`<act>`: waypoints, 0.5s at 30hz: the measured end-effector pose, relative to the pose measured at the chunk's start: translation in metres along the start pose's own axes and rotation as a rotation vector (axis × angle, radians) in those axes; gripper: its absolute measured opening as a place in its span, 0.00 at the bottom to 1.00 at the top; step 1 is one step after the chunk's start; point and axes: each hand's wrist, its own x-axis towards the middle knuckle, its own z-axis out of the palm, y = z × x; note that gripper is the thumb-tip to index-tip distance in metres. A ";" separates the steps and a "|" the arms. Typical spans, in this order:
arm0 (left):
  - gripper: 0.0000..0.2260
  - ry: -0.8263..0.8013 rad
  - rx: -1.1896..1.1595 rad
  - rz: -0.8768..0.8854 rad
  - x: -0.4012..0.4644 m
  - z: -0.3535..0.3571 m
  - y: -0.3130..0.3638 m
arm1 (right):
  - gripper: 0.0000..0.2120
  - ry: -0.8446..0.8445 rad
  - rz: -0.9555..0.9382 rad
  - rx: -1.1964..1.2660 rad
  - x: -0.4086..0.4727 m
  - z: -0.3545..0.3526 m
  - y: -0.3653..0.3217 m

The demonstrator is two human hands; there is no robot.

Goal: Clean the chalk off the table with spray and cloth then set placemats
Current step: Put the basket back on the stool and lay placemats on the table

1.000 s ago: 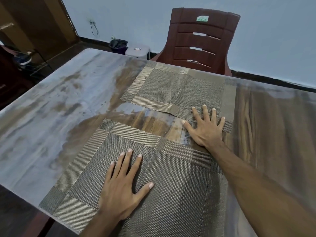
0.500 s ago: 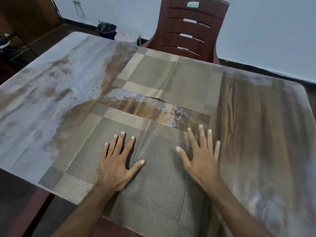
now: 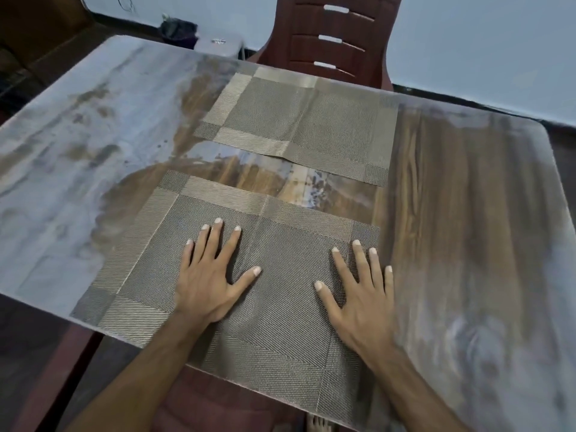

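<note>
The left hand [image 3: 208,286] and right hand [image 3: 363,302] lie flat, fingers spread and straight, pressing on the near placemat [image 3: 274,332] at the bench's [image 3: 467,213] near edge, gripping nothing; a second placemat [image 3: 299,126] lies beyond it by the far chair [image 3: 330,35], apart

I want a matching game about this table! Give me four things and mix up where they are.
Things:
1. left hand
2. right hand
3. far placemat
4. chair

Places:
A. behind the table's far edge
B. flat on the near placemat, close to its right border
C. flat near the middle of the near placemat
D. lying on the table in front of the chair, nobody touching it

Pairs: 1-C, 2-B, 3-D, 4-A
</note>
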 end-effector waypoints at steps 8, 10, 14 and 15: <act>0.37 -0.001 0.006 0.000 0.000 -0.001 0.000 | 0.33 0.015 -0.003 0.016 0.000 0.001 0.001; 0.38 -0.024 0.005 -0.009 -0.001 -0.005 0.002 | 0.34 -0.016 -0.005 0.021 0.000 -0.003 0.000; 0.39 -0.116 0.041 -0.003 -0.005 -0.019 0.005 | 0.38 -0.104 -0.016 0.089 -0.001 -0.015 0.001; 0.39 -0.125 0.050 0.001 -0.005 -0.022 0.006 | 0.39 -0.106 -0.019 0.164 0.000 -0.018 0.003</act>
